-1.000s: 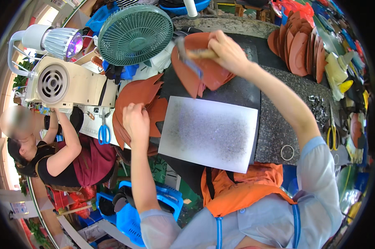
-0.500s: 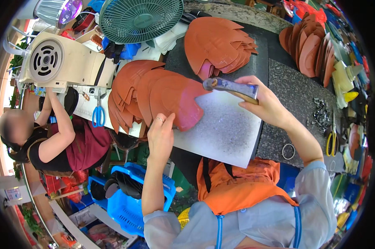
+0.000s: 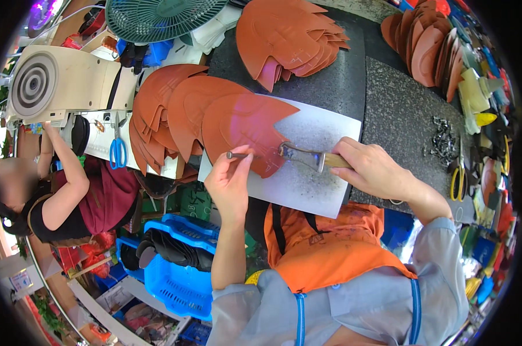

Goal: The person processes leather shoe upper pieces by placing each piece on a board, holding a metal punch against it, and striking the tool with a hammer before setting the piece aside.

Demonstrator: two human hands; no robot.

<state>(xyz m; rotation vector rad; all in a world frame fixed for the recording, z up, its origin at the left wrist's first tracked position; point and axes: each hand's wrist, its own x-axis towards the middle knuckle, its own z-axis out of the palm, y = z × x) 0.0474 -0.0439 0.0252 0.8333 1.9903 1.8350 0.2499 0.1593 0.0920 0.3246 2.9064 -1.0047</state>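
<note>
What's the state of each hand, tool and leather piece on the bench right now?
left hand: pinching a thin metal punch, tip on the leather.
right hand: gripping a wooden-handled hammer, head down at the leather's edge.
brown leather piece: flat on the grey cutting board.
leather stack: fanned, untouched.
blue scissors: closed, lying idle.

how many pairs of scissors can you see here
2. Blue-handled scissors lie on the white sheet left of the leather stacks; yellow-handled scissors lie at the right edge of the dark mat. Clutter may hide more.
</note>
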